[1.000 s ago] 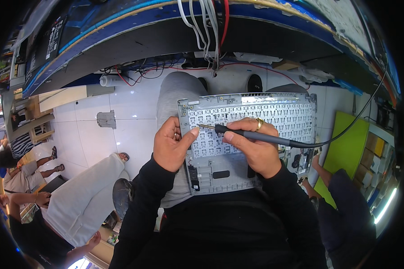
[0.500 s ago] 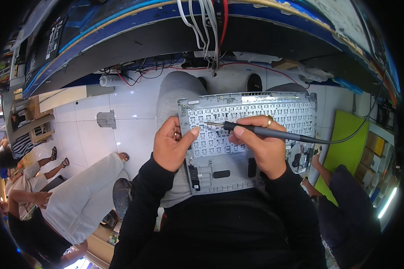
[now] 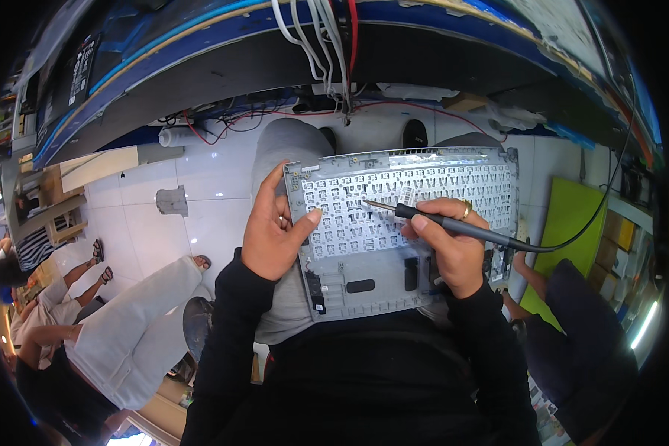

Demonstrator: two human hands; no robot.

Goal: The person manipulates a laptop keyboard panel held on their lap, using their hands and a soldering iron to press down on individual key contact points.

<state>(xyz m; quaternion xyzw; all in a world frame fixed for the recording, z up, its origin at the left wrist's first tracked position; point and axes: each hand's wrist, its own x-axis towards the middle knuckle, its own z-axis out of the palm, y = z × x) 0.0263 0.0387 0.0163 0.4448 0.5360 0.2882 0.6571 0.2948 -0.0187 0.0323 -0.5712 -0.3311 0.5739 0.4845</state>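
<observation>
Head view: the left hand (image 3: 273,236) grips the left edge of the panel (image 3: 405,230), a grey laptop keyboard frame lying face-down on the person's lap, thumb pressed on its back and fingers curled round the rim. The right hand (image 3: 453,249) is closed round the tool (image 3: 453,223), a black corded iron or probe held like a pen, thumb and forefinger pinching the handle. Its thin metal tip points left of that hand and seems to touch the back of the key grid just beyond the knuckles, between the two hands; whether it truly touches cannot be told. The cable (image 3: 572,234) runs off to the right of that hand, over a green mat (image 3: 565,230).

The step in hand looks like working one spot after another on the rear of the panel. The next move, as I judge it, calls for a steady left grip so the panel does not rock on the knees, and a small, controlled shift of the tip to a neighbouring spot, with the cable kept slack.

Beyond the left hand lies white tiled floor (image 3: 126,215), where other people (image 3: 111,327) sit. Above the panel, a dark bench edge (image 3: 275,67) with hanging wires (image 3: 327,37).
</observation>
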